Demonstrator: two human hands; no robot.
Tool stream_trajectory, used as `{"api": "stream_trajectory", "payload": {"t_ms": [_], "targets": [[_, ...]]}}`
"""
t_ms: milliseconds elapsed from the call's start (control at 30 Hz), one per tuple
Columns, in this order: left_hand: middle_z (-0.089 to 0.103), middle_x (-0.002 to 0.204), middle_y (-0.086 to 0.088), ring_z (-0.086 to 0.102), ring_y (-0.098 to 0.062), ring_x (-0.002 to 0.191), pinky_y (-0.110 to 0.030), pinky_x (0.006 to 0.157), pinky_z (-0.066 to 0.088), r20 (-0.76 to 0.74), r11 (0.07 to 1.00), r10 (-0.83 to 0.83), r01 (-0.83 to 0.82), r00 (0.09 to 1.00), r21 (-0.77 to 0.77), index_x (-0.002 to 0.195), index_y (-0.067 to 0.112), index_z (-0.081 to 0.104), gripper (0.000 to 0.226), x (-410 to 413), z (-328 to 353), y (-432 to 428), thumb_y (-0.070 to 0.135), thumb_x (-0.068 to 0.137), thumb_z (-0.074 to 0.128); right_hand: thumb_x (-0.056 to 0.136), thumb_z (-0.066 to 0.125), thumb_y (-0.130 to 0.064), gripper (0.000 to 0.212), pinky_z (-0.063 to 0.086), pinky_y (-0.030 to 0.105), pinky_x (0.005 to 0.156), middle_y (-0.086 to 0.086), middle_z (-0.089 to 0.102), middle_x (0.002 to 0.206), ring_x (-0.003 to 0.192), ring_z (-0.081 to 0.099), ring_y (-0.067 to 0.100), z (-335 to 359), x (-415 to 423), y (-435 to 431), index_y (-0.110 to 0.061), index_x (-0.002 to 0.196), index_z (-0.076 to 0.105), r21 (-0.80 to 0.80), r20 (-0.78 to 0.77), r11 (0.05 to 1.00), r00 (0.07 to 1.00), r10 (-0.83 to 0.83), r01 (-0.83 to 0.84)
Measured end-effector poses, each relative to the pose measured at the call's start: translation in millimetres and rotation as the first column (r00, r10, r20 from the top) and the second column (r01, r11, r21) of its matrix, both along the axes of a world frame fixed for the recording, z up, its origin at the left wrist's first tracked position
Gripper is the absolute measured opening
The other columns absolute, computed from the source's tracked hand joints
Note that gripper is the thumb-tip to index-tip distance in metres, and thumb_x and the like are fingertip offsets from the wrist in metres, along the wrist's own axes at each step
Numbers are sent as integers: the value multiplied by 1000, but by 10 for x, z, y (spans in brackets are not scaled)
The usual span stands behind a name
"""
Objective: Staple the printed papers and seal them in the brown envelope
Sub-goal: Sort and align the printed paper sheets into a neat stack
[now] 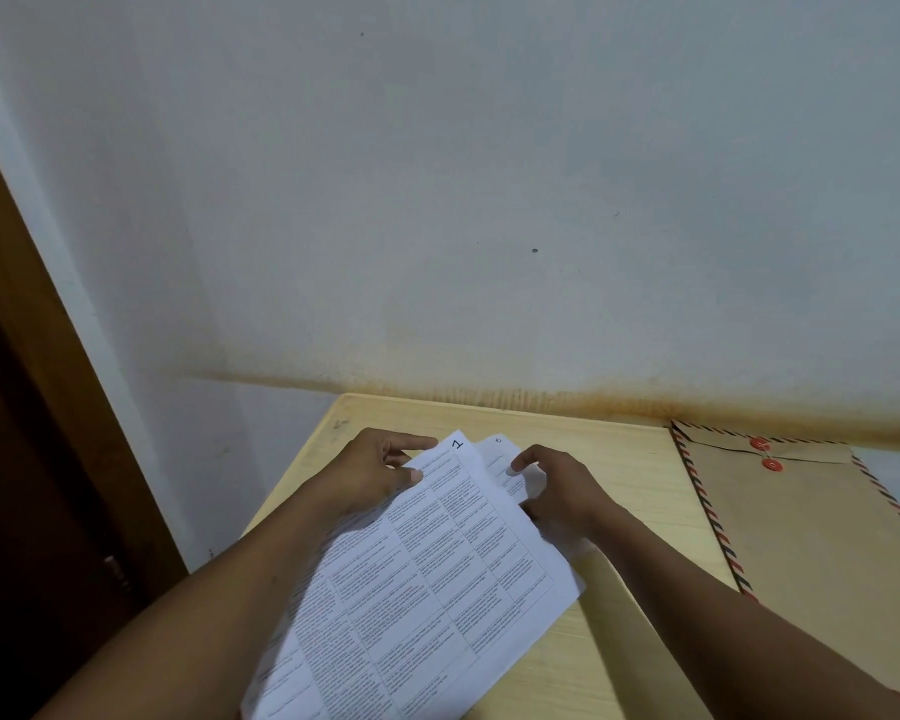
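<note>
The printed papers (427, 579) lie slanted on a light wooden table (619, 459), covered in a table of small text, with a second sheet fanned out behind the top one. My left hand (375, 470) pinches the top sheet's far left edge between thumb and fingers. At the stack's far right edge, my right hand (557, 491) grips the sheets, thumb on the lower page. The brown envelope (801, 527) lies flat at the right, apart from both hands. It has striped borders and two red string buttons (765, 454). No stapler is in view.
The table stands against a grey-white wall (489, 200) with a yellowish stain along the table line. A dark wooden door frame (32, 407) runs down the left side. The table's left edge lies just beside my left forearm.
</note>
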State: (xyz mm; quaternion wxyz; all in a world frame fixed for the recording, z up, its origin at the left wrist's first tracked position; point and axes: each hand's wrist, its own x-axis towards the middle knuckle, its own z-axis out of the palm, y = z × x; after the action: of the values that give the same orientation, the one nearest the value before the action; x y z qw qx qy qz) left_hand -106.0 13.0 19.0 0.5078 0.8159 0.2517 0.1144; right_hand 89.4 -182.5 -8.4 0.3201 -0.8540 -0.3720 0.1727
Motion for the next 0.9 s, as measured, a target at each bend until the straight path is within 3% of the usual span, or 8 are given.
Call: {"api": "stream_trajectory", "payload": {"t_ms": [167, 367, 467, 533, 633, 733, 833, 900], "targets": [[75, 114, -1, 67, -18, 116, -45, 111, 49, 64, 998, 37, -34, 997, -47, 113, 44, 77, 44, 73, -52, -38, 7, 90, 74, 79, 60, 5, 38, 56, 37, 77, 0, 68, 88, 71, 63, 17, 156, -43, -98, -26, 99, 67, 203, -190, 979, 981, 37, 3], [68, 128, 3, 59, 1, 116, -25, 103, 46, 139, 997, 64, -58, 988, -49, 121, 40, 73, 44, 195, -56, -138, 6, 93, 72, 81, 51, -1, 41, 48, 36, 67, 15, 70, 85, 69, 62, 27, 371, -58, -209, -31, 104, 66, 321, -393, 944, 918, 56, 79], [70, 126, 2, 59, 8, 100, -12, 87, 46, 157, 997, 63, -57, 986, -45, 125, 33, 72, 43, 254, -50, -189, 3, 94, 70, 87, 56, -10, 29, 44, 35, 68, 9, 68, 84, 70, 58, 24, 440, -67, -226, -32, 102, 67, 336, -386, 938, 921, 49, 91], [70, 124, 1, 60, 7, 102, -16, 90, 46, 162, 997, 76, -70, 984, -40, 125, 35, 72, 44, 298, -43, -216, 5, 93, 71, 90, 65, -19, 18, 47, 32, 66, 8, 68, 82, 69, 60, 21, 470, -84, -246, -31, 103, 67, 357, -340, 932, 938, 69, 61], [70, 123, 4, 58, 8, 111, -22, 94, 47, 150, 998, 68, -66, 986, -15, 124, 41, 72, 46, 340, -21, -244, 9, 92, 72, 89, 69, -17, 32, 54, 29, 60, 5, 69, 84, 68, 69, 15, 493, -90, -275, -32, 116, 59, 332, -264, 943, 962, 72, 20], [73, 116, 6, 64, 11, 98, -15, 82, 49, 150, 999, 50, -49, 987, -12, 129, 39, 70, 48, 358, 6, -253, 7, 93, 72, 89, 69, -14, 43, 57, 31, 61, 1, 73, 89, 76, 75, 18, 527, -79, -322, -30, 126, 52, 304, -272, 952, 960, 61, 26], [77, 109, -3, 74, -8, 98, -27, 88, 57, 164, 998, 48, -43, 985, -35, 132, 37, 69, 51, 389, -11, -262, 7, 91, 73, 90, 69, -11, 30, 61, 48, 75, 12, 77, 95, 85, 75, 33, 542, -59, -368, -23, 116, 61, 310, -277, 951, 958, 75, 15], [78, 96, -1, 74, -14, 89, -34, 91, 57, 165, 998, 58, -55, 985, -21, 132, 35, 68, 51, 418, -16, -280, 7, 90, 74, 93, 66, -12, 18, 60, 48, 77, 13, 78, 93, 83, 75, 33, 537, -54, -389, -20, 109, 68, 310, -257, 951, 962, 89, -5]]}}
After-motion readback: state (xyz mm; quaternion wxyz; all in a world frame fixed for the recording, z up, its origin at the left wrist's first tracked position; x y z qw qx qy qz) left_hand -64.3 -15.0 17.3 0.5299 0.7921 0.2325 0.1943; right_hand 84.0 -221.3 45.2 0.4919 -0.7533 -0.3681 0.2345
